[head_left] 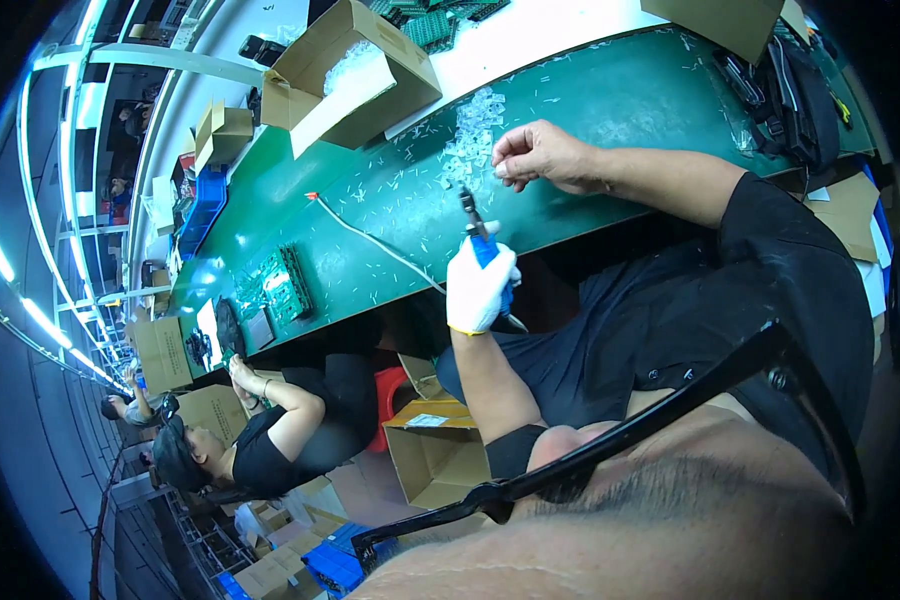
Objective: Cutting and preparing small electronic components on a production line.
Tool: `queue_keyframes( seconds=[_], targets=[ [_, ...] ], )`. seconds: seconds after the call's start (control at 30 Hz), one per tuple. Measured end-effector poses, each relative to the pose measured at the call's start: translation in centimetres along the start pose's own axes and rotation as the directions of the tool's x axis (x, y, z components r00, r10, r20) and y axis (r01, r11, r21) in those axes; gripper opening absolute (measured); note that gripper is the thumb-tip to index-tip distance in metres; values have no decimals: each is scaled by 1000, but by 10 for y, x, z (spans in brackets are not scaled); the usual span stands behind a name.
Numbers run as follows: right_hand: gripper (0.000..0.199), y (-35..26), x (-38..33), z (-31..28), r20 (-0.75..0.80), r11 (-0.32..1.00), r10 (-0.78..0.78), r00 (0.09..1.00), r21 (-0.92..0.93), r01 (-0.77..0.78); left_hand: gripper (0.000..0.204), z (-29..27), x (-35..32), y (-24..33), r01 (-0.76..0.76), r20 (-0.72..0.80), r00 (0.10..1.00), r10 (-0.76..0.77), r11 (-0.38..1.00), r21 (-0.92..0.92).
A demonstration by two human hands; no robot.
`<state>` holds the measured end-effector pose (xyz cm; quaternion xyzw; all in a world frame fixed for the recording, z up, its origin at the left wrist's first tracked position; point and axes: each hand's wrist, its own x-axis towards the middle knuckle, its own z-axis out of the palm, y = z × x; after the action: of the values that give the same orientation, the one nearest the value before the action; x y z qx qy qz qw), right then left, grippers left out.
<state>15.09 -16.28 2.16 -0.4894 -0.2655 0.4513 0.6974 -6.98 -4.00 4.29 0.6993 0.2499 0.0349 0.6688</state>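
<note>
My left hand (480, 288), in a white glove, is wrapped round a pair of blue-handled pliers (485, 246). Their dark jaws point toward the table, beside a heap of small clear plastic pieces (475, 130). My right hand (548, 155) is bare and hovers at the edge of that heap, a little beyond the pliers' tip. Its thumb and fingers are curled together. Whatever may be between them is too small to make out.
Thin white scraps lie scattered over the green table (620, 100). An open cardboard box (390, 85) holds clear plastic. A grey cable (380, 245) crosses the tabletop. Green circuit boards (288, 283) sit near a seated co-worker (270, 440). A black bag (795, 100) is at the right.
</note>
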Motion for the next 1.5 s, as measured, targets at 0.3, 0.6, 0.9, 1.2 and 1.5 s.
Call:
queue_keyframes(
  seconds=[0.3, 0.6, 0.9, 1.2, 1.5],
  targets=[
    [22, -18, 18, -39, 75, 91, -73, 995, -992, 82, 62, -21, 7, -21, -154, 33, 981, 192, 868, -473],
    [20, 36, 47, -18, 255, -36, -490, 833, -962, 272, 68, -16, 13, -18, -146, 77, 978, 193, 903, -405],
    [15, 34, 49, -25, 180, 135, -567, 804, -942, 307, 69, -8, 16, -20, -100, 154, 972, 177, 906, -411],
    [16, -4, 23, -1, 31, 981, -22, 999, -194, 27, 75, -9, 15, -23, 36, 263, 963, 66, 931, -363],
    [10, -12, 13, 9, 94, 893, -155, 983, -412, 180, 71, -8, 14, -24, 75, 331, 940, 84, 895, -440]
  ],
)
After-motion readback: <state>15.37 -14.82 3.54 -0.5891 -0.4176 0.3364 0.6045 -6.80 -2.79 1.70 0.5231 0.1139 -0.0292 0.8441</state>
